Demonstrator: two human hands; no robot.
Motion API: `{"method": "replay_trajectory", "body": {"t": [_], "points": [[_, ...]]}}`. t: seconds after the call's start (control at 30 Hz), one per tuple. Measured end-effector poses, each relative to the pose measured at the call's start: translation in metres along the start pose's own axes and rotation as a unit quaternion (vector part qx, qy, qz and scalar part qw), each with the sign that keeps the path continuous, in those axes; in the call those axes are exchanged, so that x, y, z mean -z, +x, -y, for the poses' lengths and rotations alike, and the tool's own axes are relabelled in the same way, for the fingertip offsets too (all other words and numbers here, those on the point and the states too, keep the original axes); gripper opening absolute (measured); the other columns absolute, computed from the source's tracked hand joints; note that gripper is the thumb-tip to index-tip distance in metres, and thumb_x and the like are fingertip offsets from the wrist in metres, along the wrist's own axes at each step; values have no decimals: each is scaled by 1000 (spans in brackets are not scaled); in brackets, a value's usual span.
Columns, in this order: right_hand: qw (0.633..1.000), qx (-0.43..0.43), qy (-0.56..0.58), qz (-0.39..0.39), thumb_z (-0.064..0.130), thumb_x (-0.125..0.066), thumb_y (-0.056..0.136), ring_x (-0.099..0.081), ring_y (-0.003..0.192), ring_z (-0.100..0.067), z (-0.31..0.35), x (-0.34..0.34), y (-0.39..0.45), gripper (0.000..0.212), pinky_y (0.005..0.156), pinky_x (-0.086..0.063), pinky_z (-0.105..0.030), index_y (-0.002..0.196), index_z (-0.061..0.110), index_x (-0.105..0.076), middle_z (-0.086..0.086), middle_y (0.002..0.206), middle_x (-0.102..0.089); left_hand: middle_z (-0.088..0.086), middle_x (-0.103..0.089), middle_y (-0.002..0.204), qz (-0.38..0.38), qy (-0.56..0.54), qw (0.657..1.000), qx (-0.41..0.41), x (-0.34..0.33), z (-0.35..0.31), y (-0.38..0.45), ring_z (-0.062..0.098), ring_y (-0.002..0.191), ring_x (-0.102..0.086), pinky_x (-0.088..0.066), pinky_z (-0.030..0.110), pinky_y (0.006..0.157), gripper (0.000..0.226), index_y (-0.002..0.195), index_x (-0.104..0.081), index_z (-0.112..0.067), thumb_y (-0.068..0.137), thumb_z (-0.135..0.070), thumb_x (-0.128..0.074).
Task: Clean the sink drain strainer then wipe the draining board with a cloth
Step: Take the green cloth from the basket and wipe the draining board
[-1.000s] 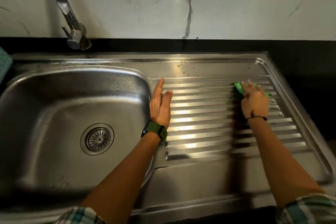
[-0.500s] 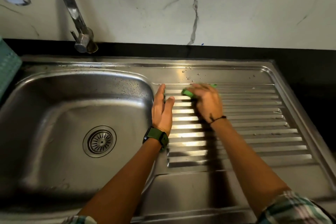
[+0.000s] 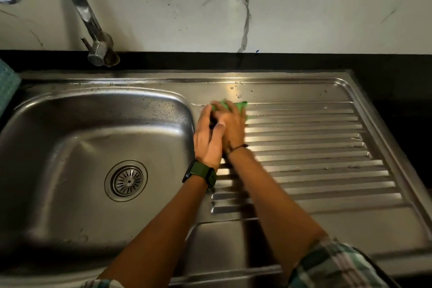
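Observation:
The ribbed steel draining board (image 3: 315,147) lies to the right of the sink bowl (image 3: 70,147). My right hand (image 3: 232,127) presses a green cloth (image 3: 240,106) onto the board's far left corner, beside the bowl's rim. My left hand (image 3: 207,138), with a green watch on its wrist, stands on edge at the board's left border, fingers straight, touching the right hand. It holds nothing. The round metal drain strainer (image 3: 127,180) sits in the bottom of the bowl, apart from both hands.
A curved steel tap (image 3: 91,28) rises at the back left. Water drops (image 3: 238,91) lie on the flat strip behind the ribs. A teal cloth edge (image 3: 8,86) shows at the far left. Black counter (image 3: 397,91) borders the sink; a marble wall stands behind.
My right hand has swept the green cloth leftwards across the ribs, from the board's right part to its left corner against my left hand. The left hand has stayed in place.

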State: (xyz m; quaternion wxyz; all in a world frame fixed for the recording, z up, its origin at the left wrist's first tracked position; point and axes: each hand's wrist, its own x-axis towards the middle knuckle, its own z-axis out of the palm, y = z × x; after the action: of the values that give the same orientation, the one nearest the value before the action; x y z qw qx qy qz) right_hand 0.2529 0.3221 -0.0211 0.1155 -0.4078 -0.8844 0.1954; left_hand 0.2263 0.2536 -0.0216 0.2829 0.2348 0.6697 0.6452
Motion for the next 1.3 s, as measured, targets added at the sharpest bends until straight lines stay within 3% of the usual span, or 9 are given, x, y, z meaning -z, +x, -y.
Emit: {"method": "replay_trajectory", "body": {"t": [0.13,0.2,0.37,0.47,0.6,0.87,1.03,1.13,1.3], "points": [[989,112,-74,59,27,-47,93,-24,139,-25,-5,2,4,36,114,-17,-48,128,29,-50,5,146,-39,0,-37,145,-5,-12,1000,2,4,2,1,16,132,-37,-35,46,109,60,137,-37,-24,77,-32,-43],[988,126,-74,46,15,-53,89,-28,138,-25,-34,18,-3,40,114,-18,-47,127,27,-52,3,144,-43,2,-35,147,20,16,1000,-6,3,2,-1,16,133,-35,-32,44,111,61,137,-36,-22,78,-33,-43],[999,26,-32,-32,-20,-50,71,-38,133,-36,-121,67,-25,53,109,-28,-56,115,7,-62,-15,132,-54,6,-32,149,28,6,1000,3,3,-1,-1,18,136,-31,-28,40,114,63,139,-33,-18,78,-33,-43],[997,-38,-33,-52,-18,-46,79,-36,135,-32,-148,80,-28,47,112,-24,-54,118,5,-59,-14,136,-51,5,-31,149,29,3,1000,3,3,-1,-2,17,136,-30,-28,43,114,64,139,-32,-18,78,-32,-42],[984,-140,-6,-110,-11,-46,82,-31,136,-29,-116,60,-28,47,114,-18,-54,121,13,-58,-5,139,-49,6,-34,148,19,18,1000,-13,-1,-1,-3,20,134,-34,-33,48,110,63,138,-31,-24,77,-36,-42],[996,75,-11,55,30,-40,96,-16,142,-19,5,-4,-6,35,116,-4,-42,130,30,-48,7,148,-37,7,-34,148,-37,14,999,-14,-4,3,1,22,135,-34,-34,50,109,68,139,-32,-18,74,-35,-41],[980,176,-55,74,28,-46,93,-31,137,-23,-9,3,12,36,113,-22,-44,129,26,-50,1,142,-46,6,-31,149,-38,30,999,-15,-2,4,0,21,136,-31,-34,49,109,69,140,-27,-25,74,-34,-41],[991,130,-23,1,7,-58,84,-38,132,-26,-40,19,7,44,112,-26,-46,126,23,-55,-4,136,-53,2,-28,151,-34,37,999,-19,-3,2,-3,18,137,-29,-31,48,111,66,140,-26,-28,77,-33,-42],[995,-48,-38,-84,-17,-47,73,-45,126,-33,-146,76,-10,58,110,-31,-50,123,12,-57,-15,130,-57,1,-26,151,-18,30,999,-11,-2,0,-3,21,138,-26,-28,52,111,65,140,-28,-25,77,-35,-41]]}}
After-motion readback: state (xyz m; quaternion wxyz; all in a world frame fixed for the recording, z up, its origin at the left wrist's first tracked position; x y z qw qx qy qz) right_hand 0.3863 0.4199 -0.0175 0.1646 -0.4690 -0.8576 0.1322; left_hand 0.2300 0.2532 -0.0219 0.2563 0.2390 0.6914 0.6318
